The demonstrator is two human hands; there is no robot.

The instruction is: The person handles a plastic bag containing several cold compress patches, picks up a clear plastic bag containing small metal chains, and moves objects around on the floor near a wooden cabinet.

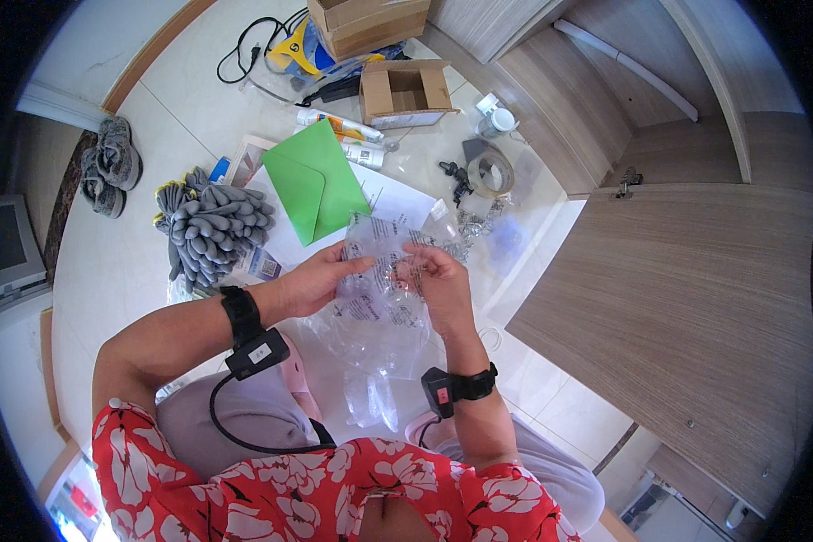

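Between my two hands is a clear plastic bag (379, 271) printed with dark writing. My left hand (322, 281) pinches its left side, thumb on top. At the upper right part of the bag, the fingers of my right hand (444, 284) are curled on the film. More clear plastic film (372, 345) hangs or lies below it, towards my feet. Just beyond the bag, a green envelope (315, 179) rests on white paper (396, 200). A bundle of grey work gloves (217, 227) with yellow cuffs is to the left of the envelope.
An open cardboard box (406, 95) and a larger carton (372, 27) stand ahead. Tubes (342, 125), a roll of clear tape (490, 173) and small bottles (498, 122) lie on the floor. An open wooden cabinet door (677, 311) reaches in from the right. Grey shoes (112, 166) sit far left.
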